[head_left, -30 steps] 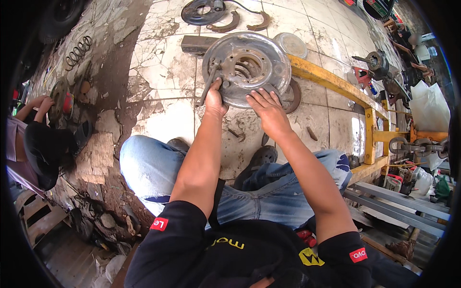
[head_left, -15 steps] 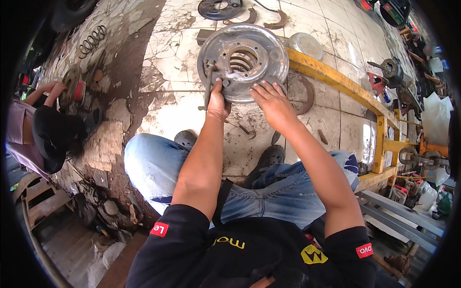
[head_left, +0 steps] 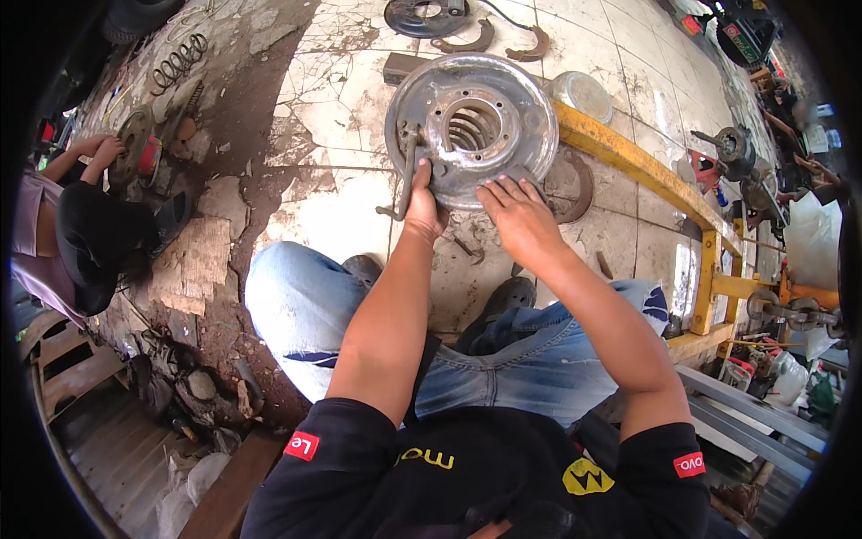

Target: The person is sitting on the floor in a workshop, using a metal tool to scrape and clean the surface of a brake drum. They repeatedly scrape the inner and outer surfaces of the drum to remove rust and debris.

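Note:
A round metal brake backing plate (head_left: 417, 94) lies face up in front of me, and a coil spring (head_left: 465, 130) shows through its centre hole. A bent metal lever (head_left: 406, 184) hangs off its left side. My left hand (head_left: 422, 208) grips the near left rim, its thumb on top beside the lever and its other fingers hidden underneath. On the near right part of the plate, my right hand (head_left: 519, 214) presses with its fingers close together. Under those fingertips is a thin dark grey piece (head_left: 532, 182), perhaps an abrasive sheet; its kind is unclear.
Curved brake shoes (head_left: 532, 43) and a black backing plate (head_left: 422, 20) lie beyond. A round tin (head_left: 582, 94) stands by a yellow metal frame (head_left: 646, 166) on the right. Another person (head_left: 81, 207) sits at the far left, handling a part. A coil spring (head_left: 182, 65) lies behind them.
My right hand and the grey piece have slid toward me over the plate, closer to its near rim. My left hand keeps its grip. The whole view has shifted slightly.

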`<state>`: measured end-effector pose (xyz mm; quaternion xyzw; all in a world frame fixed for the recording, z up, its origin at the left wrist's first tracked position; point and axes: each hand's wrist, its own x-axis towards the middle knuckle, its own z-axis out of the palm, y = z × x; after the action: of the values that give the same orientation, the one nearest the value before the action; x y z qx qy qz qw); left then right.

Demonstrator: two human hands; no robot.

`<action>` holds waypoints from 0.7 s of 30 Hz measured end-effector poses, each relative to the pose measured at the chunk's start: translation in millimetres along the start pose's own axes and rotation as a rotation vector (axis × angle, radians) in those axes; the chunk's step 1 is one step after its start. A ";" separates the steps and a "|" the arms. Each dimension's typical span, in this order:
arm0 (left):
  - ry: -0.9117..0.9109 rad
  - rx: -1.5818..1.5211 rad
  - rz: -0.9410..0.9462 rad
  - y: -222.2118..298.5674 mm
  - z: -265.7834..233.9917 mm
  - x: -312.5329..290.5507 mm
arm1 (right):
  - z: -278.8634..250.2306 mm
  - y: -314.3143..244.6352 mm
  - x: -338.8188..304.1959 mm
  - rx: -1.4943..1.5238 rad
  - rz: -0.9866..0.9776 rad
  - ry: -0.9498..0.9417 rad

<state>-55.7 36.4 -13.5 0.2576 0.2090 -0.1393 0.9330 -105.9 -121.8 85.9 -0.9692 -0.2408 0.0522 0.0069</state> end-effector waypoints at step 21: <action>0.123 -0.016 0.051 -10.2 1.7 -5.7 | -7.9 -2.4 -4.9 -0.051 0.058 -0.100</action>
<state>-63.9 27.9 -13.9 0.2636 0.2604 -0.0978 0.9237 -110.5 -121.9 94.3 -0.9718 -0.2137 0.0947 -0.0314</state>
